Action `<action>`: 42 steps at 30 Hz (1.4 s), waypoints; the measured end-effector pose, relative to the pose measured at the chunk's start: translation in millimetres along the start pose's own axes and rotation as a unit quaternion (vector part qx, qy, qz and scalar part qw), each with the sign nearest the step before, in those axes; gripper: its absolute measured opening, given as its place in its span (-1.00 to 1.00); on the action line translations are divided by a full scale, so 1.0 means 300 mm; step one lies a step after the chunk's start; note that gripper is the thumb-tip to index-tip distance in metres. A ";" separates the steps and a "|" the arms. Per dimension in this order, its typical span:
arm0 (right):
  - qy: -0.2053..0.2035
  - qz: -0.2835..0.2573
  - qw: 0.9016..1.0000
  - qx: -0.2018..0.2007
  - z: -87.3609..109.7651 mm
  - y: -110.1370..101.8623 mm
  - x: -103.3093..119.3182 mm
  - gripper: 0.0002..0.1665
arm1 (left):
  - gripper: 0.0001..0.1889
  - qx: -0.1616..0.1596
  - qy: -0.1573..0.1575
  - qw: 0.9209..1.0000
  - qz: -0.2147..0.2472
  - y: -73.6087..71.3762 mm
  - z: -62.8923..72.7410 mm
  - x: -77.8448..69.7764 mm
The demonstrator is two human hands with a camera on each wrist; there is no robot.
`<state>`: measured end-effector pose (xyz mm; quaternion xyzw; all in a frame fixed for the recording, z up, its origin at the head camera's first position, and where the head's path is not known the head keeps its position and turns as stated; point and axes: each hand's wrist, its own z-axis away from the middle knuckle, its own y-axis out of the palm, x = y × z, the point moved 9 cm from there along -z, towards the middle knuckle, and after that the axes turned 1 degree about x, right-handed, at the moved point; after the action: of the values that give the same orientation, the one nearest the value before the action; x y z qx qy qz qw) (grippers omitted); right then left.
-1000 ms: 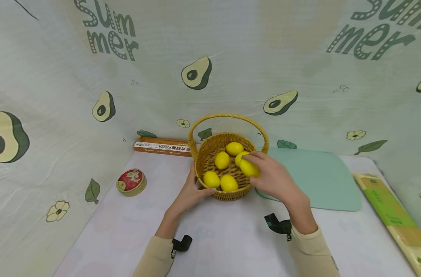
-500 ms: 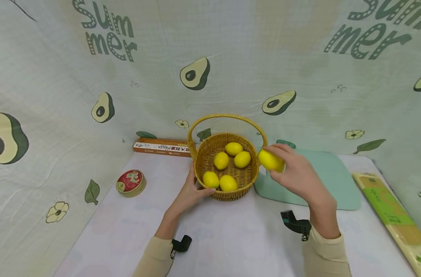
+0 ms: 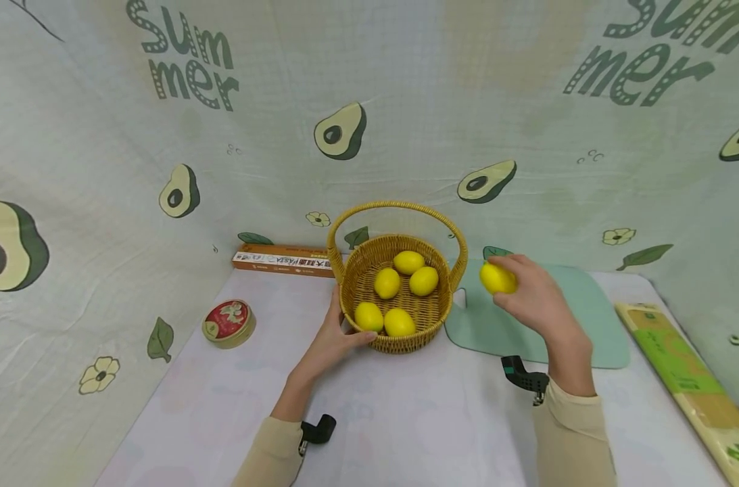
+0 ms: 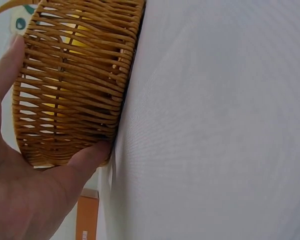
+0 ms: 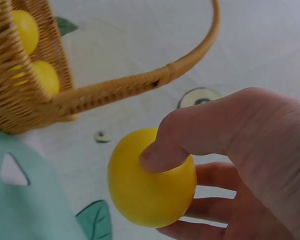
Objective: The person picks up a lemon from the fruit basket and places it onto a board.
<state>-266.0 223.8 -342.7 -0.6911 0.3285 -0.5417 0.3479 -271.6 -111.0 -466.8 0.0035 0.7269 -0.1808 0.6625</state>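
A wicker basket with a tall hoop handle stands mid-table, several yellow lemons inside it. My left hand holds the basket's left side, thumb at the front rim in the head view. In the left wrist view that hand spans the woven wall from rim to base. My right hand pinches one lemon above the green cutting board, right of the basket. The right wrist view shows the thumb across the face of this lemon and the fingers behind it.
A brown pasta box lies behind the basket to the left. The round red-and-gold tin sits at the left. Along the right edge stretches a long green-and-yellow noodle packet. A printed cloth hangs behind the table.
My right hand has lifted a lemon out of the basket and carried it right, over the cutting board. The left hand keeps its hold on the basket.
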 end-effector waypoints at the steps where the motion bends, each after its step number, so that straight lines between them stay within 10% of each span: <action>1: 0.000 -0.003 1.000 0.002 -0.010 0.012 -0.013 -0.26 | 0.29 0.000 0.000 1.000 0.000 0.000 0.000 0.001; 21: 0.022 -0.038 0.999 0.032 -0.100 0.258 -0.251 -0.21 | 0.30 -0.005 -0.020 1.000 0.008 -0.002 0.004 0.014; 42: -0.040 -0.010 0.998 -0.043 -0.157 0.245 -0.274 -0.34 | 0.28 0.001 -0.024 1.000 0.009 0.001 0.006 0.022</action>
<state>-333.9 246.3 -438.9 -0.7300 0.3304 -0.5024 0.3248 -270.5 -112.7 -473.4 0.0060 0.7105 -0.1756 0.6814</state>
